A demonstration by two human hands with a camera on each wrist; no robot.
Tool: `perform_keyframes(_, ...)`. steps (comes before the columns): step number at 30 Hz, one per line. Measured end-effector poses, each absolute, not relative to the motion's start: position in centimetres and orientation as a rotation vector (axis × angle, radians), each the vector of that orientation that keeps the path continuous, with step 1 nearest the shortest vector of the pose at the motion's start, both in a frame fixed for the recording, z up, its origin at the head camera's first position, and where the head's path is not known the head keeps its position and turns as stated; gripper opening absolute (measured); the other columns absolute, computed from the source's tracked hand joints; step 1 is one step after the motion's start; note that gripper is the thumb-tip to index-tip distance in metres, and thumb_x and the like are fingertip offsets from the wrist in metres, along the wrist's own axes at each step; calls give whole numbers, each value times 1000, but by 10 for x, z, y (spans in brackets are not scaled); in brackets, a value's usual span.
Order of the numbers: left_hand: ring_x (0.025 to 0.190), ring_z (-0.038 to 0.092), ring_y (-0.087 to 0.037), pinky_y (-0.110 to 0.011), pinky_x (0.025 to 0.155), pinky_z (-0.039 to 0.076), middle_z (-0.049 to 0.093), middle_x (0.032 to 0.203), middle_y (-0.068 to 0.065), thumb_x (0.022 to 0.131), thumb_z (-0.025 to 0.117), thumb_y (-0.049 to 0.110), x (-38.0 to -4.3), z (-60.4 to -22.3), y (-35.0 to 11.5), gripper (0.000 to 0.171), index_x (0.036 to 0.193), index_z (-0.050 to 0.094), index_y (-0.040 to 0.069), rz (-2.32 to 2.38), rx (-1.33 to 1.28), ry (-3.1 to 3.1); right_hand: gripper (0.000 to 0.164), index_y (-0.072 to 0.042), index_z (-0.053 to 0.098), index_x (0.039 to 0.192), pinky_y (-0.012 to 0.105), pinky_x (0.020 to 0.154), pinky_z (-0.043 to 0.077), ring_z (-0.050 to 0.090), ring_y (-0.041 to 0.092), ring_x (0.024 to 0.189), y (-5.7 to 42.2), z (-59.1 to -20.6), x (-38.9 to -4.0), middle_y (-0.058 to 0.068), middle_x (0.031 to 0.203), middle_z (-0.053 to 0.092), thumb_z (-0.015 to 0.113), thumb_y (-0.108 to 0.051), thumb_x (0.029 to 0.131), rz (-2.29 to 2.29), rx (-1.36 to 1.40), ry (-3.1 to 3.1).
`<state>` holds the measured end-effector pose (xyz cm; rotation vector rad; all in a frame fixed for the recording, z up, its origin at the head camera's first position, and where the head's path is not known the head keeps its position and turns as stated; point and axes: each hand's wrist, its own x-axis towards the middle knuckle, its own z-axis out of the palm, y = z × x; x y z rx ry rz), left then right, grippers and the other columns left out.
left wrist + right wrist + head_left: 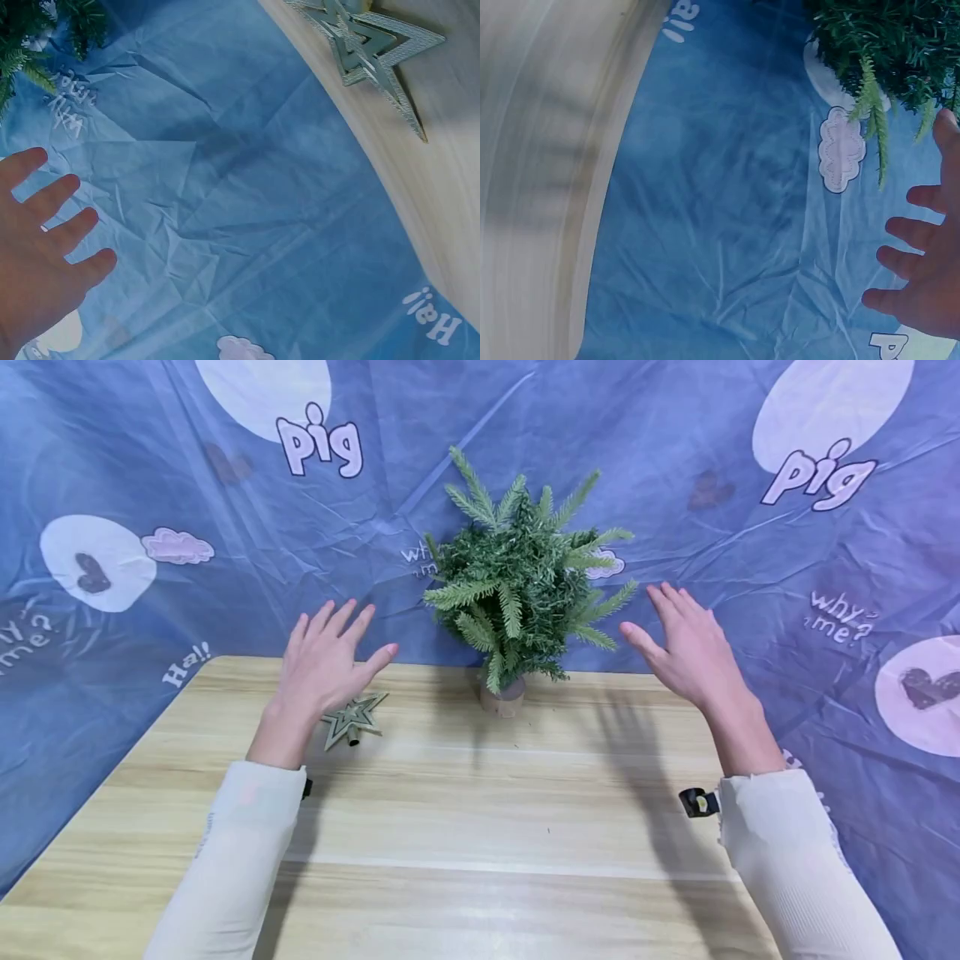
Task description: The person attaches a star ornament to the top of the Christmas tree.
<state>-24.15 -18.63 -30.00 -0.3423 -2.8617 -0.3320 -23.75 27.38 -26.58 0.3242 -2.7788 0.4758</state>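
Observation:
A small artificial Christmas tree [525, 577] with green branches stands upright on a round wooden base [502, 695] at the table's back. To its left, my left hand [324, 656] is raised over the table, fingers straight and spread, holding nothing. A glittery star tree topper [354, 717] lies on the table just below that hand, partly overlapped by it in the head view. On the tree's other side my right hand [690, 647] is raised with straight fingers and thumb out, also holding nothing. Its thumb is close to the branch tips [877, 135] in the right wrist view.
The light wooden table [465, 827] reaches back to a blue printed cloth [390, 460] that hangs behind and along the sides. Each wrist wears a black strap, the right one [699, 802] showing plainly. Shadows of both arms fall across the tabletop.

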Motion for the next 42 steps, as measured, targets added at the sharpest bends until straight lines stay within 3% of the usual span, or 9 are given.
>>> perform_keyframes(7, 153, 11, -39, -60, 120, 0, 23, 166, -16, 95, 33, 76, -241, -305, -198, 90, 162, 26, 17, -405, -319, -2860, 74, -8, 30, 160, 71, 113, 17, 21, 45, 149, 265, -257, -237, 19, 164, 26, 47, -53, 104, 602, 335, -2643)
perform_keyframes(14, 152, 14, -41, -63, 119, 5, 25, 165, -18, 94, 35, 76, -240, -310, -209, 90, 161, 29, 17, -443, -302, -2840, 71, -15, 28, 161, 67, 116, 16, 17, 39, 151, 256, -247, -236, 11, 166, 24, 47, -52, 104, 682, 342, -2606)
perform_keyframes(25, 148, 22, -44, -66, 115, 16, 31, 162, -18, 93, 43, 74, -237, -315, -223, 89, 161, 31, 17, -527, -257, -2814, 67, -14, 33, 160, 56, 120, 17, 24, 34, 150, 242, -236, -239, 13, 162, 31, 50, -47, 104, 775, 430, -2507)
perform_keyframes(42, 147, 23, -45, -69, 113, 17, 31, 162, -18, 93, 44, 74, -236, -325, -235, 88, 160, 34, 17, -608, -221, -2825, 65, -11, 41, 156, 49, 122, 15, 23, 28, 150, 222, -222, -247, 9, 162, 32, 53, -45, 102, 764, 454, -2435)
